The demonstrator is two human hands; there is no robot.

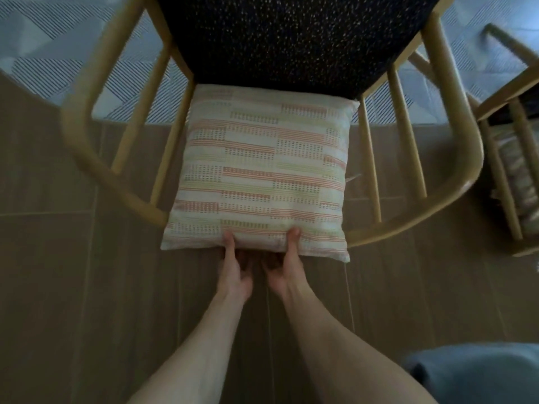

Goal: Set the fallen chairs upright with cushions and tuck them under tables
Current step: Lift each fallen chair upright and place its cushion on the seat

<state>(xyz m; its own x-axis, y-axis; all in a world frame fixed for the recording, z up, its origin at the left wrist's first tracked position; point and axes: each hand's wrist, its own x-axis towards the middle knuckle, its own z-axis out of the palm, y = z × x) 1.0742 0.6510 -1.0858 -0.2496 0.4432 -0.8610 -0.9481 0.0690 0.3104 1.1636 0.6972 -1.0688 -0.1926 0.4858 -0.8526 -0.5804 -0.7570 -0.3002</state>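
A wooden armchair [87, 118] with a curved spindle back and a dark speckled seat [291, 36] stands upright below me. A pale cushion [262, 170] with orange and green stripes leans against the chair's back, its far edge on the seat. My left hand [234, 269] and my right hand [284, 266] both grip the cushion's near edge, thumbs on top and fingers hidden underneath. The two hands are close together at the middle of that edge.
A second wooden chair [507, 158] with a cushion behind its spindles stands at the right. Brown floor tiles [73, 272] lie under me, and a patterned grey rug [58, 42] lies beyond the chair. Blue cloth [478, 374] shows at the lower right.
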